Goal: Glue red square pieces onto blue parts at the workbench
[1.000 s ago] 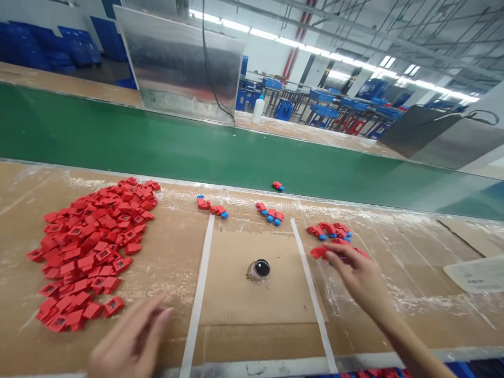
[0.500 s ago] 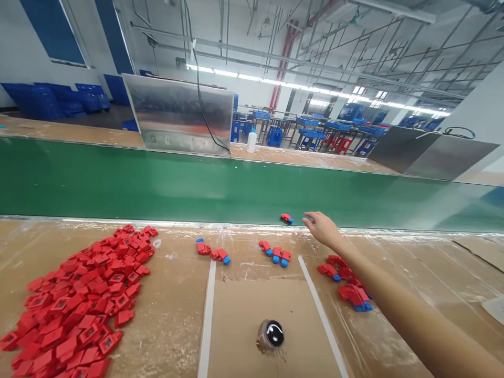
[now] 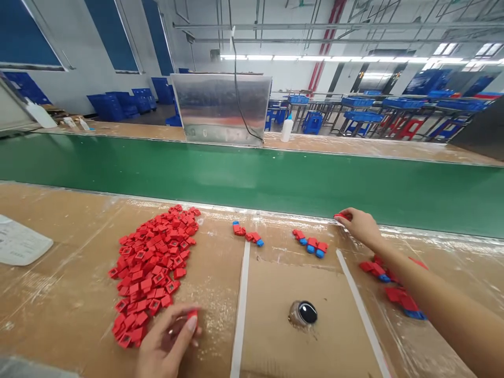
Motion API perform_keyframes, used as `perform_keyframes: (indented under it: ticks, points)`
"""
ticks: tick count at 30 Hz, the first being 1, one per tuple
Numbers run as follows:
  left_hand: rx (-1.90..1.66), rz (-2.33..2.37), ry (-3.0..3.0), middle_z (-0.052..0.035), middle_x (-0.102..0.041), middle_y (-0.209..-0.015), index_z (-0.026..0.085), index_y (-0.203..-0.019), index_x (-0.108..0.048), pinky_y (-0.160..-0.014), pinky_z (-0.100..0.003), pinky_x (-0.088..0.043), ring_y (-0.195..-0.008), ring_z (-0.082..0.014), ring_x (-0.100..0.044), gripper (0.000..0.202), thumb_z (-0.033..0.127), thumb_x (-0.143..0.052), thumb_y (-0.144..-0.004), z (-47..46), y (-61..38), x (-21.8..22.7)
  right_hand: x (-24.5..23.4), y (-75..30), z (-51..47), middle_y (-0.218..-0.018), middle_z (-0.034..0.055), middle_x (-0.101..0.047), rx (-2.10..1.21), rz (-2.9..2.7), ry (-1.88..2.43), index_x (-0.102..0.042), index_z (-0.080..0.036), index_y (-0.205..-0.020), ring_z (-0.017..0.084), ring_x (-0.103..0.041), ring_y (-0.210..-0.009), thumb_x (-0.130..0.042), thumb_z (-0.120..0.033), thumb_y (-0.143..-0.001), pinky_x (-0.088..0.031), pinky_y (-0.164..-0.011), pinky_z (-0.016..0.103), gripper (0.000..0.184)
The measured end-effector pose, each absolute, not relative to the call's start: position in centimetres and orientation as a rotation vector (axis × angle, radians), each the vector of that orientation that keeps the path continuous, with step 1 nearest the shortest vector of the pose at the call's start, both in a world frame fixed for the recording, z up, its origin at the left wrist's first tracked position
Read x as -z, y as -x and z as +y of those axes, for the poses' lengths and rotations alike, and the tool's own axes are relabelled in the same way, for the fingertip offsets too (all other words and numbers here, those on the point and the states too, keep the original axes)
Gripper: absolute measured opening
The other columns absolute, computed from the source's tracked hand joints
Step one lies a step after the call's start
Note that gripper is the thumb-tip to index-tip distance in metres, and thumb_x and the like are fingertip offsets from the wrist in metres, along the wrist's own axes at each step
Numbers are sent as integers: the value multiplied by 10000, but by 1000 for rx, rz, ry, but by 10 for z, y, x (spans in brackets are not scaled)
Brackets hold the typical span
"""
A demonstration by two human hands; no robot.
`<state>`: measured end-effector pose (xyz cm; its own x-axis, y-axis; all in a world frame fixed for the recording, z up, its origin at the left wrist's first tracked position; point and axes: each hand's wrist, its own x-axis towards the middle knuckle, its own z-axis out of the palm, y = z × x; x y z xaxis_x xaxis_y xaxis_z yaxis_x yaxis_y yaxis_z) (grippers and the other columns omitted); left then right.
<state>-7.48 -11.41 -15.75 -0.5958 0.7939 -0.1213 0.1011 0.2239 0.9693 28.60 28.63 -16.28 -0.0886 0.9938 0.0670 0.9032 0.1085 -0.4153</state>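
My left hand (image 3: pixel 167 344) has come in at the lower left, thumb and fingers closed on a small red plastic block (image 3: pixel 192 314). Beside it spreads a big heap of red blocks (image 3: pixel 151 270), some with a square hole showing. At the near edge of the green belt, my right hand (image 3: pixel 361 227) pinches a red piece (image 3: pixel 342 216) between its fingertips; the fingers cover much of it. Under my right forearm lie several red and blue pieces (image 3: pixel 401 296), partly hidden. Other red-and-blue pieces (image 3: pixel 311 244) rest near the table's far edge, with more (image 3: pixel 247 234) to their left.
A round container with a shiny black top (image 3: pixel 307 313) stands on cardboard between two white tape strips (image 3: pixel 241 310). The green belt (image 3: pixel 220 178) runs across behind the table. Beyond it are a metal panel (image 3: pixel 224 107) and a white bottle (image 3: pixel 287 129). A paper sheet (image 3: pixel 21 241) lies left.
The view has swung left. My right hand, open beside a red-and-blue piece on the belt before, now pinches a red piece at the belt's edge. My left hand has appeared with a red block.
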Motion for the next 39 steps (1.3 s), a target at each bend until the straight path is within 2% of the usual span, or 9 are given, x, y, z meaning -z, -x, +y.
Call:
perform_keyframes:
  ticks: [6, 12, 16, 19, 22, 27, 31, 35, 39]
  points:
    - [-1446, 1259, -462, -20, -693, -826, 182, -1001, -727, -689, -150, -514, -726, -92, -611, 266, 329, -748, -781, -89, 26, 145, 134, -304, 186, -954, 93, -731, -714, -2064, 1602, -662, -186, -1028, 231, -691, -835, -542, -475, -865, -531, -685, 319, 352]
    - [-1398, 991, -302, -29, -709, -943, 191, -970, -701, -725, -153, -528, -759, -89, -668, 269, 271, -800, -734, -83, -15, 153, 118, -297, 80, -999, 97, -715, -1040, -2098, 1231, -632, -188, -1053, 227, -683, -893, -577, -507, -888, -570, -787, 382, 363]
    - [-1368, 1158, -549, -45, -695, -1015, 200, -1038, -643, -743, -221, -551, -807, -136, -684, 344, 299, -788, -742, -81, -27, 163, 109, -285, 46, -1000, 70, -700, -993, -2184, 1165, -633, -205, -1050, 194, -662, -885, -546, -422, -935, -559, -797, 369, 260]
    - [-1316, 1374, -827, -35, -680, -956, 207, -1064, -630, -813, -260, -541, -859, -149, -663, 321, 303, -745, -780, -81, -28, 169, 103, -279, 38, -996, 64, -691, -950, -2225, 1136, -639, -211, -1048, 190, -644, -872, -526, -396, -950, -552, -768, 357, 238]
    - [-1240, 1528, -1168, -37, -642, -927, 205, -1039, -663, -753, -261, -523, -820, -147, -628, 220, 309, -660, -845, -85, -25, 173, 101, -275, 36, -985, 59, -685, -929, -2256, 1122, -638, -215, -1055, 186, -635, -853, -518, -384, -955, -544, -753, 349, 230]
    - [-1156, 1658, -1461, -44, -616, -940, 219, -1160, -663, -747, -271, -514, -784, -140, -610, 283, 289, -550, -911, -90, -21, 171, 105, -270, 39, -969, 53, -677, -885, -2314, 1108, -632, -215, -1033, 181, -620, -826, -514, -386, -958, -525, -739, 340, 221]
    - [-1112, 1709, -1526, -85, -658, -1085, 225, -1183, -665, -867, -309, -523, -973, -185, -648, 309, 262, -490, -931, -92, -19, 170, 107, -267, 43, -988, 53, -660, -816, -2389, 1084, -609, -221, -1068, 180, -602, -832, -507, -365, -967, -504, -756, 345, 204]
    - [-1133, 1729, -1484, -92, -657, -1231, 243, -1177, -666, -1012, -358, -470, -1151, -214, -608, 307, 283, -483, -933, -96, -14, 174, 105, -263, 45, -1011, 56, -650, -755, -2435, 1062, -596, -220, -1080, 178, -596, -831, -501, -342, -970, -503, -752, 346, 189]
    - [-1154, 1669, -1243, -92, -694, -1159, 244, -1287, -555, -939, -361, -512, -1018, -209, -659, 399, 315, -555, -895, -98, -15, 177, 104, -261, 44, -1015, 60, -647, -667, -2488, 1030, -591, -220, -1086, 185, -612, -852, -496, -324, -973, -510, -749, 343, 181]
